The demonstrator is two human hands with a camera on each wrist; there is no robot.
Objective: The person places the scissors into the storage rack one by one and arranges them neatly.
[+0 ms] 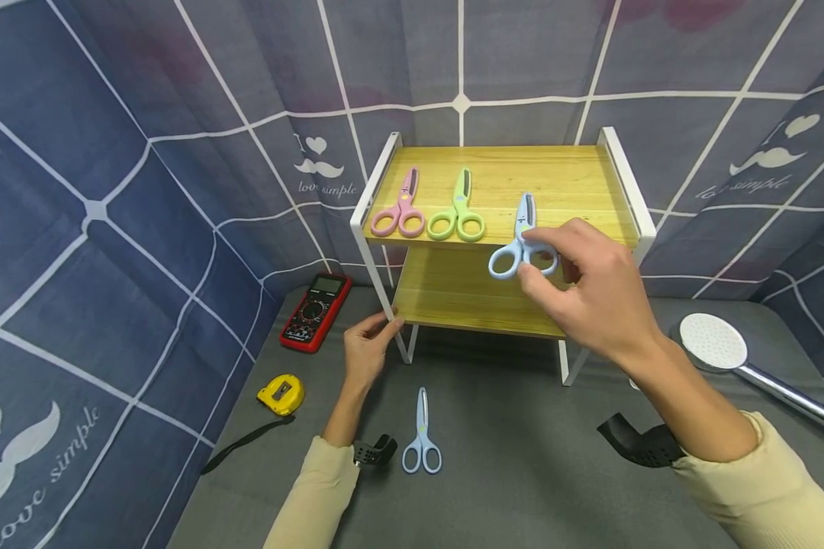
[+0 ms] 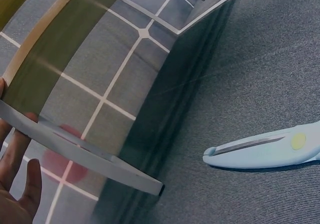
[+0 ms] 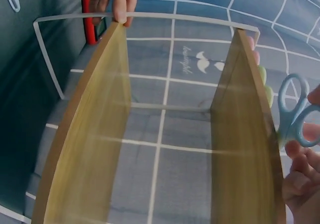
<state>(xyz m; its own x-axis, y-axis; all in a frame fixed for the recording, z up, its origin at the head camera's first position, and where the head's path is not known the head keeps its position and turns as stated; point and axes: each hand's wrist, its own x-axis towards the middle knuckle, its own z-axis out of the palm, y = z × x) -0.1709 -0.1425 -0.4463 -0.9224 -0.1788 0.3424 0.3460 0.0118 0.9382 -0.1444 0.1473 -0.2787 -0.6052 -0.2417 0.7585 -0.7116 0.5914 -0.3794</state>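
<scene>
My right hand (image 1: 590, 286) pinches a pair of light blue scissors (image 1: 504, 263) by the handle, blades pointing away, at the front edge of the wooden rack's upper board (image 1: 556, 171). Pink scissors (image 1: 405, 204) and green scissors (image 1: 461, 206) lie side by side on the left of that board. Lower down, my left hand (image 1: 365, 354) grips the rack's white left leg (image 1: 378, 282) beside the lower board (image 1: 481, 293). A second pair of blue scissors (image 1: 422, 438) lies on the grey tabletop, its blades also showing in the left wrist view.
A red multimeter (image 1: 316, 313) and a yellow tape measure (image 1: 281, 394) with a black strap lie left of the rack. To its right is a white-faced shower head (image 1: 714, 341) with a chrome handle. Patterned curtain (image 1: 522, 69) surrounds the table.
</scene>
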